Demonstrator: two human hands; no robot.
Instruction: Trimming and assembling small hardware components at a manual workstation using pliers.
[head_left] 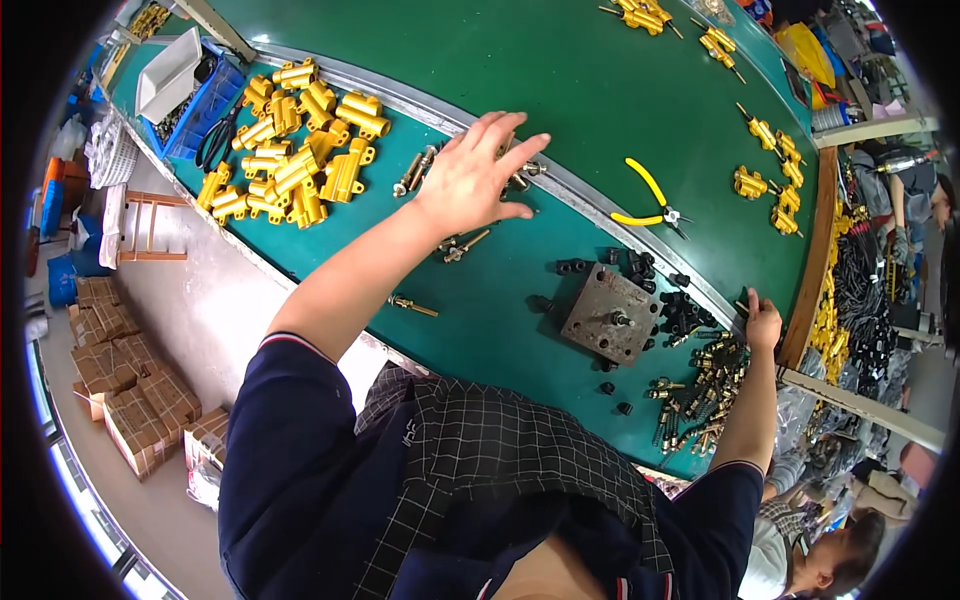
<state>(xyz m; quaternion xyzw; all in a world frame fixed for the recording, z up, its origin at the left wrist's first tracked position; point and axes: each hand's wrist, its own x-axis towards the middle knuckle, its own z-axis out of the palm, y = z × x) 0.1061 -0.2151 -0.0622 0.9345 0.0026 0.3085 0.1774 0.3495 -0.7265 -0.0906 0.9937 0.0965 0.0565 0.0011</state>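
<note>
Metal rods (408, 180) lie partly under and just beside the left hand (472, 178), to the left of the steel block (588, 312) and farther from the body. That hand is open, fingers spread, its back to view; whether the palm touches a rod cannot be told. A few loose rods lie scattered between it and the block. To the right of the block, the right hand (763, 322) has its fingers near the metal rail (590, 203); I cannot tell whether it grips anything. Between that hand and the block are a heap of rods (712, 378) and a cluster of black caps (684, 312).

By my judgement the work is partway along. Beyond the block, across the rail, several fitted shells (762, 134), yellow in colour, have rods poking from their ends. Well to the left of the block sits a larger heap of bare shells (296, 172) in which I can make out no rods, so much appears left.

The rods look slim and shiny, silvery to brassy, some with thicker collars, lying at mixed angles on the green bench (480, 335). Beyond the block, past the rail, lie pliers (671, 214) with yellow handles spread apart.
</note>
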